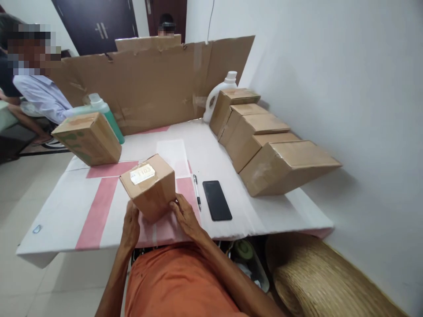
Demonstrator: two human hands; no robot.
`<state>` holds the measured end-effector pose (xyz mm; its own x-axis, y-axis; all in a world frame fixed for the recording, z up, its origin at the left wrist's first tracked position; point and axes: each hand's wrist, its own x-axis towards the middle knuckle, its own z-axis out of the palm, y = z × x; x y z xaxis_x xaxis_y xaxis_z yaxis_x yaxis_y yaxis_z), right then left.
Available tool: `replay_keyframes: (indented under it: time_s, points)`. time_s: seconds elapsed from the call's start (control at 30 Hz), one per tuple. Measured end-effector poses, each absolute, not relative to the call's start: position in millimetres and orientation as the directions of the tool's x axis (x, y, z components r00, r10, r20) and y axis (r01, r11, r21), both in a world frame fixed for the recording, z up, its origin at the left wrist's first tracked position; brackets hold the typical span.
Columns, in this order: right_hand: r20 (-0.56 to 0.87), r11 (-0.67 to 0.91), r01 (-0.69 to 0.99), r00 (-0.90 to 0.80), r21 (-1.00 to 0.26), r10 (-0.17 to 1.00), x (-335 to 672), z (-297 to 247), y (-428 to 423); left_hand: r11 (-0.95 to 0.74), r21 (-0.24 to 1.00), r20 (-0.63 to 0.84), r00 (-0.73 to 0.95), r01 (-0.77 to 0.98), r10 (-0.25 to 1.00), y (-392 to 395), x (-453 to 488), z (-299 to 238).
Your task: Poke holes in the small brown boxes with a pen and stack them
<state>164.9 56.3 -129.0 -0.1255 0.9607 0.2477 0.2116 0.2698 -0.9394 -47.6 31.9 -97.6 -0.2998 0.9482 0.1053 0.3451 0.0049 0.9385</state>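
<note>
Between my two hands is a small cardboard box (158, 193) with a white label on its top, printed with what looks like 1103. My left hand (131, 222) grips its near left side, and my right hand (187, 215) presses the lower right side, fingers partly behind it. The box is at the table's near edge. A black and white pen (197, 192) lies just right of the box, and beside it a black phone (217, 200) rests face up. A white sheet of paper (172, 154) lies behind the box.
Several cardboard boxes (271, 167) stand in a row along the right wall, with a white jug (211, 103) behind them. At the left stand another box (95, 141) and a green liquid bottle (112, 121). A cardboard panel (152, 88) closes the table's back. A woven basket (317, 273) sits below right.
</note>
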Motion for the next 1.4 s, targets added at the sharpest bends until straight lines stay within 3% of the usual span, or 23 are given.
replay_keyframes:
  time_s: [0.13, 0.3, 0.4, 0.57, 0.73, 0.83, 0.9, 1.03, 1.2, 1.27, 1.4]
  points:
    - [0.115, 0.136, 0.163, -0.129, -0.977, 0.985, 169, -119, 61, 0.028, 0.923, 0.058, -0.21, 0.383, 0.976, 22, -41, -90]
    - [-0.017, 0.004, 0.13, -0.155, -0.991, 0.988, 168, -120, 60, 0.114, 0.905, 0.013, -0.294, 0.41, 0.956, -2, -29, -85]
    - [-0.086, -0.092, -0.027, -0.167, -0.995, 0.982, 164, -126, 54, 0.107, 0.905, 0.024, -0.299, 0.413, 0.954, -9, -26, -85]
    - [-0.121, -0.197, -0.284, -0.264, -0.938, 0.957, 174, -114, 42, -0.047, 0.851, 0.143, -0.144, 0.524, 0.979, -13, -28, -70]
    - [0.062, -0.053, -0.424, -0.251, -0.904, 0.966, 204, -69, 42, -0.273, 0.689, 0.408, -0.049, 0.671, 0.912, -7, -32, -28]
    - [0.175, 0.09, -0.337, -0.231, -0.937, 0.957, 219, -36, 43, -0.37, 0.558, 0.594, -0.046, 0.743, 0.803, -3, -34, -6]
    - [0.231, 0.189, -0.196, -0.22, -0.962, 0.948, 223, -21, 42, -0.391, 0.536, 0.649, -0.07, 0.748, 0.757, -2, -35, 1]
    - [0.251, 0.258, 0.001, -0.219, -0.966, 0.943, 219, -14, 39, -0.332, 0.669, 0.557, -0.153, 0.665, 0.816, -5, -35, -11]
    - [0.122, 0.116, -0.037, -0.232, -0.993, 0.965, 207, -30, 41, -0.095, 0.95, 0.183, -0.281, 0.298, 0.942, -7, -30, -41]
    - [0.084, 0.082, -0.016, -0.198, -0.996, 0.977, 204, -33, 42, -0.028, 0.97, 0.099, -0.288, 0.242, 0.953, -4, -27, -47]
    - [0.11, 0.098, -0.06, -0.244, -0.993, 0.963, 195, -30, 39, 0.026, 0.95, 0.056, -0.251, 0.311, 0.966, 8, -22, -47]
